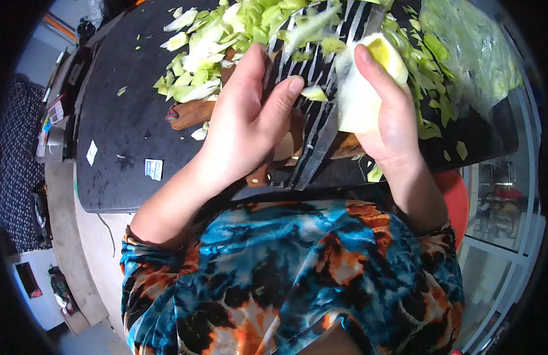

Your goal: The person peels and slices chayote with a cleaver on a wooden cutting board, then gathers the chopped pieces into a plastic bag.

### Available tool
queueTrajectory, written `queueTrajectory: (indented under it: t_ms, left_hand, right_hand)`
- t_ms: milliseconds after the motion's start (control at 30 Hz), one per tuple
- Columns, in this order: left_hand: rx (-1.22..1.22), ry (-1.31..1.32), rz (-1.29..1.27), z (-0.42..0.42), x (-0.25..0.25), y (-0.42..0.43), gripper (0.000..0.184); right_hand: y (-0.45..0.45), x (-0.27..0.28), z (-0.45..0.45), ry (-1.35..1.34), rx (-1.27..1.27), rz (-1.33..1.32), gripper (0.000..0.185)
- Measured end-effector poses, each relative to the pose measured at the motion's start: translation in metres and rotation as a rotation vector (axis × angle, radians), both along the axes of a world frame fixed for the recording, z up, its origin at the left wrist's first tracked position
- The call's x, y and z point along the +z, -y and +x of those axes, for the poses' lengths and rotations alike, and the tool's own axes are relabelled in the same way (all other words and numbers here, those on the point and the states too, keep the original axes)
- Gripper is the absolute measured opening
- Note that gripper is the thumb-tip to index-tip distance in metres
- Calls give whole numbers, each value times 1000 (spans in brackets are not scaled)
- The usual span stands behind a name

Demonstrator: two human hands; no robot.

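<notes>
My right hand [389,109] is closed round a pale chunk of cabbage [360,97], thumb on its yellow-green side. The chunk's cut face is turned left, against or close to a long dark slicer [312,112] with several pale metallic strips. My left hand [244,115] grips the slicer's left side; its thumb lies over the surface and the other fingers are mostly hidden. Cabbage shreds [333,44] lie on the strips, some blurred. Beyond my left hand, more cut cabbage [209,50] is heaped.
A wooden handle [191,114] sticks out left of my hand on the black table [117,160]. A clear plastic bag with green leaves [472,53] lies at the right. A small blue-and-white packet [154,169] is near the front edge. Something red [452,195], perhaps a stool, stands below the table's right side.
</notes>
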State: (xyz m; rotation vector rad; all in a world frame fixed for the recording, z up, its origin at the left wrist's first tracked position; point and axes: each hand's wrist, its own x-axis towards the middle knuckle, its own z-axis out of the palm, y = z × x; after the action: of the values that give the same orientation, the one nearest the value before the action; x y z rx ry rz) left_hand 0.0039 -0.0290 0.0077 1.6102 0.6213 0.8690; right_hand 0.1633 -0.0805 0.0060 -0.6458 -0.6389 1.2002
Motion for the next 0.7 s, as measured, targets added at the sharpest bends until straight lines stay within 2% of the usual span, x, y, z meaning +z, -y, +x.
queueTrajectory:
  t_ms: [67,167,300,433,533,633,700]
  left_hand:
    - [-14,41,60,2,-1,-1,17]
    - [-47,97,-78,1,-1,4,20]
    - [-5,100,-134,4,-5,9,24]
    - [37,136,-172,6,-12,13,18]
    - [25,162,-195,7,-19,18,34]
    - [43,202,-202,9,-23,20,30]
    - [46,182,-199,8,-22,18,21]
  right_hand:
    - [0,2,-1,-1,-18,5,22]
    - [-2,-2,-5,-11,-71,-3,22]
    - [-2,-10,-13,-103,-142,41,25]
    - [-2,-15,-14,-96,-145,2,30]
    - [-3,-15,-16,-114,-163,5,31]
    - [-3,-16,-16,-138,-160,-26,29]
    - [-3,-19,-15,-139,-152,-36,28]
